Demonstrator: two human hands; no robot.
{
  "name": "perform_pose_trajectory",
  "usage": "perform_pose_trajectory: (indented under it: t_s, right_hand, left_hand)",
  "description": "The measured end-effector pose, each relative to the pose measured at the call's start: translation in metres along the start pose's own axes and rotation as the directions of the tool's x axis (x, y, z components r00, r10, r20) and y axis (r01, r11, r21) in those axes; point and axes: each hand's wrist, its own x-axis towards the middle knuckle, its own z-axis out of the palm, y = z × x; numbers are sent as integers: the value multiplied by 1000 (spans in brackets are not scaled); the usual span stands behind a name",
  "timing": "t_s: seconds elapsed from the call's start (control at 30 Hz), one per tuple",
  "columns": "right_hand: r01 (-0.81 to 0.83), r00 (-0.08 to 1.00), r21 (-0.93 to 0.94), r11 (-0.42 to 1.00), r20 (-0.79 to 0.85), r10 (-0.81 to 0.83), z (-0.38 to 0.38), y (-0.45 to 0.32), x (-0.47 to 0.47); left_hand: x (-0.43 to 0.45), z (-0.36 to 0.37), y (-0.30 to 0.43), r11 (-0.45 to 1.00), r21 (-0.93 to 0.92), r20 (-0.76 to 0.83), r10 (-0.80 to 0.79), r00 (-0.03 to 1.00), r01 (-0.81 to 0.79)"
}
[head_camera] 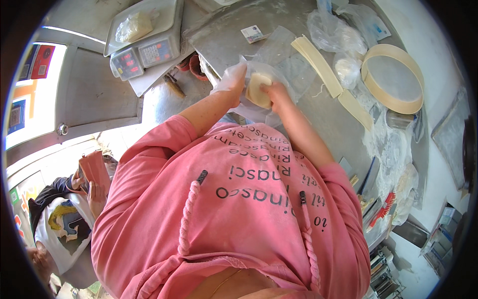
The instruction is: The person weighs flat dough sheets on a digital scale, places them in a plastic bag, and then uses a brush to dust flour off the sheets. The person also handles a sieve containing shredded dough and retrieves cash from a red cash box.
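Observation:
My left hand (236, 84) is wrapped in a thin clear plastic bag and grips it beside a stack of pale dough wrappers (257, 91). The thumb of my right hand (277, 94) lies on top of the stack, and its fingers hold the right edge. The bag's film (263, 116) spreads around and below the stack, so how far the stack sits inside it I cannot tell. Right of my hands, a long folded strip of dough sheets (317, 63) lies on the metal table (220, 33), with a shorter strip (356, 110) at its near end.
A digital scale (155, 50) at the upper left bears a bagged pale item (134, 27). A banknote (253, 33) lies beyond my hands. At right are crumpled plastic bags (332, 33), a round sieve (419, 80) and a red brush (384, 209). Another person holds a red wallet (95, 170) at left.

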Motion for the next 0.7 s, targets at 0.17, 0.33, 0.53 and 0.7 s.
perform_pose_trajectory:
  t_s: [0.17,0.33,0.53,0.7]
  right_hand:
    - [361,924,-714,599,188,-333,-13,0,-11]
    - [478,715,-810,-339,584,-385,-36,-24,-62]
    - [588,731,-351,-728,617,292,-59,-77,-76]
    - [664,404,-647,-376,733,-547,-69,-89,-92]
  left_hand:
    - [-30,26,-17,958,91,98,264,960,-273]
    - [-95,-13,1,45,849,91,969,230,-527]
    - [-37,-56,-15,876,252,-178,460,870,-411]
    - [-65,-22,8,542,462,-43,805,592,-702]
